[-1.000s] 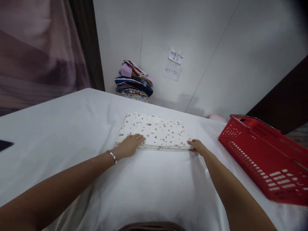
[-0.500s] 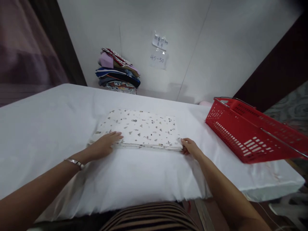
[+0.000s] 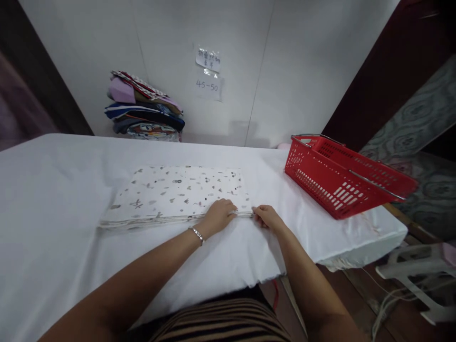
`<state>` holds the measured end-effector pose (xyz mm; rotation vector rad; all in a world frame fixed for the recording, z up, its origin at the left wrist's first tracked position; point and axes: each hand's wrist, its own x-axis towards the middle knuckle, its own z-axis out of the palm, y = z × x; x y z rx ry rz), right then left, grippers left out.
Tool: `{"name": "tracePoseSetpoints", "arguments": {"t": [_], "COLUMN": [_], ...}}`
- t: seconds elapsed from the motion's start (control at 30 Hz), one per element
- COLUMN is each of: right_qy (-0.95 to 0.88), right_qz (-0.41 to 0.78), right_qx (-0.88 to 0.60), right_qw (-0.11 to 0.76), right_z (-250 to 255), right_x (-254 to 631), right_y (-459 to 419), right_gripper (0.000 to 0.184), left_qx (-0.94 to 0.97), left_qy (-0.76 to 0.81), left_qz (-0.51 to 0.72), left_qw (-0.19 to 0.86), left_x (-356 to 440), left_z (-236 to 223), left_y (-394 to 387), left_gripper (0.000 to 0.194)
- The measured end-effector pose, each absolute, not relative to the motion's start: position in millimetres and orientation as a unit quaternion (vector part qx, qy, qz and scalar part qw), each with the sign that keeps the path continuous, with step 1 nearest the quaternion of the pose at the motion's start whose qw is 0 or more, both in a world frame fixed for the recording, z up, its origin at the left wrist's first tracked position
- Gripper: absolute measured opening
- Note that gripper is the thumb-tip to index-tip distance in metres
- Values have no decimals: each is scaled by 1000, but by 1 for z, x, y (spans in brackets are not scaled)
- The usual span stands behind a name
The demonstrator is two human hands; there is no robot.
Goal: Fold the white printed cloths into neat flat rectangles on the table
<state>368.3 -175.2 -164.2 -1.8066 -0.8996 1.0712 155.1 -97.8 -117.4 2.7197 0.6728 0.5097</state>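
A folded white cloth [image 3: 171, 194] with small grey-brown printed figures lies flat on the white-covered table, its layers showing along the front edge. My left hand [image 3: 219, 216], with a silver bracelet at the wrist, is at that front edge near the right end. Its fingers rest over the top and the thumb is at the layers. At the front right corner, my right hand [image 3: 267, 217] pinches the cloth's edge between thumb and curled fingers. A small gap separates the two hands.
A red plastic basket [image 3: 320, 183] with metal handles stands on the table [image 3: 64, 190] at the right. Behind, a pile of folded fabrics [image 3: 146, 109] sits against the wall. Paper notes [image 3: 208, 85] are taped there. A white plastic stool [image 3: 420, 275] stands at lower right.
My left hand has moved right along the cloth's front edge, from its left part to near my right hand. My right hand stays at the corner. The view has turned to the right.
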Motion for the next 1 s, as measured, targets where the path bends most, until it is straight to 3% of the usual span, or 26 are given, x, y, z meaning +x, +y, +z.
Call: {"name": "tracePoseSetpoints", "arguments": {"t": [0.17,0.37,0.53,0.7,0.83,1.0], "right_qy": [-347,-364,-462,-590,-610,-630], "right_qz": [426,399,295,147,120,95], "right_qx": [-709,-702,-676,-676,-687,-682], "right_qw": [443,464,492,417,376,359], "right_z": [-155,-158,-166,-166,-162,-158], "right_x": [356,354,357,357,355,353], "right_y": [-177,-178,-182,-184,-185,-186], "right_gripper": [33,27,18,15,16,16], "left_qx": [942,938,943,944,943,947], "left_qy": [247,249,247,247,242,244], "left_qz": [179,186,181,189,204,197], "left_qw": [138,155,129,115,102,70], "left_x": [170,169,175,178,178,175], "left_z": [-143,-144,-146,-150,-154,-155], "left_y": [-88,-89,-90,-89,-90,-93], "left_gripper": [16,18,15,19,24,14]}}
